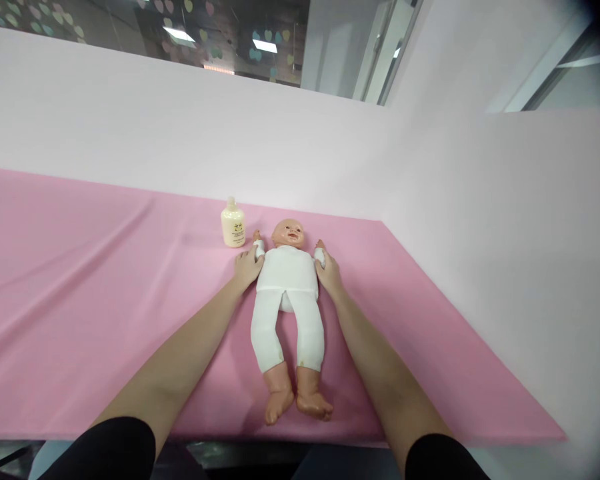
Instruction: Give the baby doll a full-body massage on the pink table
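So there's a baby doll in a white outfit lying face up on the pink-covered counter, feet toward the camera. The left hand wraps its fingers around the doll's one wrist and the right hand grips the other, both arms held out sideways. A cream lotion bottle stands just beside the doll's head.

This looks like a training room in an office building: a counter draped in pink cloth, pale pink screens around it, glass partitions and ceiling lights behind.
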The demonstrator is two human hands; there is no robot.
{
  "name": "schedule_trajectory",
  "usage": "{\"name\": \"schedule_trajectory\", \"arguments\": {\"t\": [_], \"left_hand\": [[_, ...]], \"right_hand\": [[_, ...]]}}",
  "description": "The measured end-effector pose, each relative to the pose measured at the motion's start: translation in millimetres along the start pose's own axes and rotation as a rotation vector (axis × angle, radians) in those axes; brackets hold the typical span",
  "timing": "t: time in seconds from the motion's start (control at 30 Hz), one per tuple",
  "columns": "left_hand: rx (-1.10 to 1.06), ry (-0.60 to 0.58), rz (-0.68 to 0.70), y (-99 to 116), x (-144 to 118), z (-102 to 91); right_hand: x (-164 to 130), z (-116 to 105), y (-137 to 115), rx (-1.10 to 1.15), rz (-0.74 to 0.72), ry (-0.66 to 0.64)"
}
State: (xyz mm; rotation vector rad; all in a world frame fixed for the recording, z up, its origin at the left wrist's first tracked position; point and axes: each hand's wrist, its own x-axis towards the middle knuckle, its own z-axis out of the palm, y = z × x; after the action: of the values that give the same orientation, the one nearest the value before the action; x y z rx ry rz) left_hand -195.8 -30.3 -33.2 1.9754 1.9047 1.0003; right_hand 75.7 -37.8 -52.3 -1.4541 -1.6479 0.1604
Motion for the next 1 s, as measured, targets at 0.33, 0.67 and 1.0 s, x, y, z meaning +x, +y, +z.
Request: {"name": "schedule_trajectory", "arguments": {"t": [0.33,0.67,1.0], "left_hand": [[-0.391,0.168,0.158,3.4,-4.1,-1.4],[-0.324,0.239,0.452,18.4,-17.1,-20.6],[-0.230,0.051,0.561,20.2,-22.2,-23.5]], "right_hand": [[-3.7,-1.5,-16.9,0.282,-0.004,0.187],[-15.1,-16.4,-41.4,0.191,-0.200,0.209],[-20.5,-22.2,-47.2,0.134,-0.342,0.081]]}}
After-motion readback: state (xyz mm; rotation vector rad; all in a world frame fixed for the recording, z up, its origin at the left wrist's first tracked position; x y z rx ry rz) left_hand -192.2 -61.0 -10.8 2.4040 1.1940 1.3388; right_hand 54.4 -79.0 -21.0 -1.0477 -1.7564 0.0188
